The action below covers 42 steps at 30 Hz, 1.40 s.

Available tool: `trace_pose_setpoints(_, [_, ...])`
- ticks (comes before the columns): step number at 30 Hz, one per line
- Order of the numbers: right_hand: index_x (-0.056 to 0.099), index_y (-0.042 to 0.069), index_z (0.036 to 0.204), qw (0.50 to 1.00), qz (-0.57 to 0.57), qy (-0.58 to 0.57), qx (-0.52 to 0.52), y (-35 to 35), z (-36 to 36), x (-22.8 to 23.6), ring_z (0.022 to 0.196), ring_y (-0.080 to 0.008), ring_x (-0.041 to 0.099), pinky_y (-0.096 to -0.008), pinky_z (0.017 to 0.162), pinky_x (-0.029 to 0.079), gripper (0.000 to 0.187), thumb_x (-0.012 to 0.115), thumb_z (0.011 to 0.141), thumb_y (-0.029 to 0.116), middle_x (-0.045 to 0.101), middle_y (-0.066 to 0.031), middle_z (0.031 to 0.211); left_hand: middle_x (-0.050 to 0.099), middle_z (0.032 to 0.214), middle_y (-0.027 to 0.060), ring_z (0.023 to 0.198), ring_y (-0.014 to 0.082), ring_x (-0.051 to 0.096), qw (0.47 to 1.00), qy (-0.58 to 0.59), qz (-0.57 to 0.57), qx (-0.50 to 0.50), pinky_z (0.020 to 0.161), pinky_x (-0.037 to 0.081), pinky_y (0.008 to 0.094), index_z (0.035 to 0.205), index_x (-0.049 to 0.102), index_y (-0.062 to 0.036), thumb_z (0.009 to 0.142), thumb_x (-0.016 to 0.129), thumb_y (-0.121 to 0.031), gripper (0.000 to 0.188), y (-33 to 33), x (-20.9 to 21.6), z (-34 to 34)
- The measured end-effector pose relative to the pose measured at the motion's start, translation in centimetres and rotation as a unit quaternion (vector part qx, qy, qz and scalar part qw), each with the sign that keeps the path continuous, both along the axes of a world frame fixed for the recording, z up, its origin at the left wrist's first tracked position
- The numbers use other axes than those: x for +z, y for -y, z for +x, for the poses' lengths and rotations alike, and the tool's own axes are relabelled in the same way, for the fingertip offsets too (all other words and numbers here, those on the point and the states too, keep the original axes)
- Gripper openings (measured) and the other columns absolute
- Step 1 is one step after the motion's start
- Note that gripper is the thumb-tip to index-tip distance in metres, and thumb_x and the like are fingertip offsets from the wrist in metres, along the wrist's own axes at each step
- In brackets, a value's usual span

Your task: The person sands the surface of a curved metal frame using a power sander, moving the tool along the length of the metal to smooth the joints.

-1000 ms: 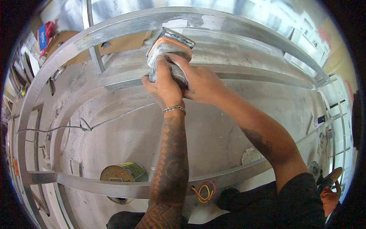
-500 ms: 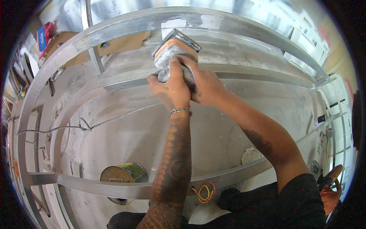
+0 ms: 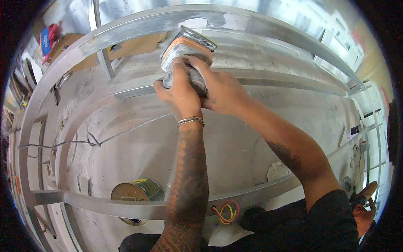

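Note:
Both my hands are closed around an electric sander (image 3: 191, 47), its orange and grey body coated in white dust. My left hand (image 3: 180, 94) wraps the grip from the left, wearing a chain bracelet. From the right, my right hand (image 3: 224, 90) clasps the same body, its index finger along the top. The sander's flat pad faces away from me, at the near edge of the curved upper metal bar (image 3: 138, 33). Whether the pad fully touches the bar is hard to see. Pale patches of filler (image 3: 195, 23) mark that bar close to the pad.
A grey cable (image 3: 134, 128) crosses the frame from the left. The near lower rail (image 3: 247, 191) curves before me, with coiled red and yellow wires (image 3: 226, 212) by it. A round can (image 3: 136, 191) sits beyond; cardboard (image 3: 138, 46) lies far left. Another hand (image 3: 364, 216) shows at lower right.
The sander and both my hands have shifted a little to the left and slightly farther away. My grip on it is the same.

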State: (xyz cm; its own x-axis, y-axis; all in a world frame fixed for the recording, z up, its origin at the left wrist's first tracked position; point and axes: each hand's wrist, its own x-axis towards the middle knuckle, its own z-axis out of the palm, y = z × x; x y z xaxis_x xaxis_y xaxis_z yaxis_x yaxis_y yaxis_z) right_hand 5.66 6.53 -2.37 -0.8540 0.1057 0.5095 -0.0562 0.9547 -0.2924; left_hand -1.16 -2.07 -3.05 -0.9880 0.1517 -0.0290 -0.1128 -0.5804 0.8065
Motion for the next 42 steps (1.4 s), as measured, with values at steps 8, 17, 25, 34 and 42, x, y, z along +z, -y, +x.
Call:
trace_pose_setpoints(8, [0.028,0.018,0.148,0.999,0.024,0.030,-0.017,0.7,-0.3,0.2,0.075,-0.0439,0.070,-0.0551,0.066,0.055,0.093,0.083,0.074,0.030,0.071,-0.0200,0.082,0.055,0.121,0.0315,0.106,0.0349,0.063,0.999,0.008,0.045,-0.009,0.087,0.055,0.0438,0.129,0.036,0.0206,0.089,0.073,-0.040,0.081,0.7,0.0,-0.5])
trace_pose_setpoints(17, [0.026,0.015,0.147,0.997,-0.061,0.016,-0.034,-0.1,0.3,0.5,0.075,-0.0474,0.068,-0.0574,0.066,0.054,0.092,0.082,0.076,0.031,0.069,-0.0235,0.080,0.063,0.109,0.0277,0.098,0.0308,0.066,0.997,-0.046,-0.062,0.013,0.085,0.054,0.0402,0.114,0.050,0.0174,0.085,0.076,-0.040,0.070,-0.2,1.9,0.0])
trace_pose_setpoints(25, [0.018,0.012,0.150,0.992,-0.117,-0.034,-0.041,-0.8,0.4,-0.4,0.083,-0.0504,0.067,-0.0588,0.072,0.054,0.099,0.082,0.077,0.035,0.069,-0.0292,0.087,0.063,0.108,0.0301,0.101,0.0332,0.066,0.977,-0.112,-0.182,0.007,0.090,0.053,0.0400,0.113,0.051,0.0164,0.082,0.078,-0.046,0.075,-0.7,3.2,0.5])
trace_pose_setpoints(34, [0.014,0.009,0.149,0.987,-0.128,-0.072,-0.059,-1.1,0.7,-1.1,0.089,-0.0537,0.065,-0.0587,0.080,0.054,0.105,0.085,0.075,0.032,0.068,-0.0321,0.093,0.063,0.106,0.0296,0.103,0.0331,0.065,0.955,-0.148,-0.256,0.012,0.090,0.052,0.0412,0.109,0.051,0.0144,0.080,0.079,-0.047,0.074,-0.7,4.4,1.2])
trace_pose_setpoints(42, [0.015,0.010,0.150,0.984,-0.164,-0.027,-0.067,-0.5,0.1,0.3,0.094,-0.0525,0.066,-0.0579,0.083,0.054,0.108,0.086,0.073,0.036,0.068,-0.0326,0.102,0.064,0.105,0.0291,0.102,0.0351,0.066,0.957,-0.133,-0.256,0.041,0.090,0.052,0.0417,0.107,0.054,0.0141,0.078,0.079,-0.052,0.076,-0.9,4.8,0.2])
